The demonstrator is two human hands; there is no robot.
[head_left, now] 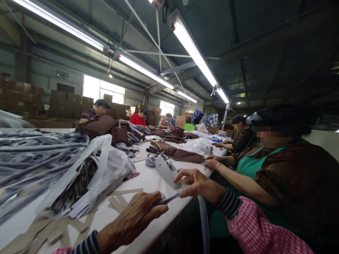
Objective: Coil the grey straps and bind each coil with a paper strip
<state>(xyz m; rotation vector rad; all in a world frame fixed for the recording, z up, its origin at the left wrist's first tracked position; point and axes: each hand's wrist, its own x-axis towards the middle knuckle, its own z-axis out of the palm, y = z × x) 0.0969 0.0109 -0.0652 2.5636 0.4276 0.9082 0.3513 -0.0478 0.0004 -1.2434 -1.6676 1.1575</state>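
A grey strap (203, 215) runs along the front edge of the white table and hangs down over it. My left hand (135, 217) is closed on the strap's near end, where something small and shiny shows at the fingertips. Over the strap, beside a grey tape dispenser (164, 170), is my right hand (197, 183), its index finger and thumb curved apart around the strap. Whether its other fingers press on anything is hidden. Flat beige strips (42, 233) lie loose to the left of my left hand.
A translucent plastic bag (113, 169) of dark strips stands on the white table (144, 178). Grey straps (39, 155) are heaped at the left, brown bags (185, 153) farther back. A person in a green apron (249, 164) works close on the right; others sit beyond.
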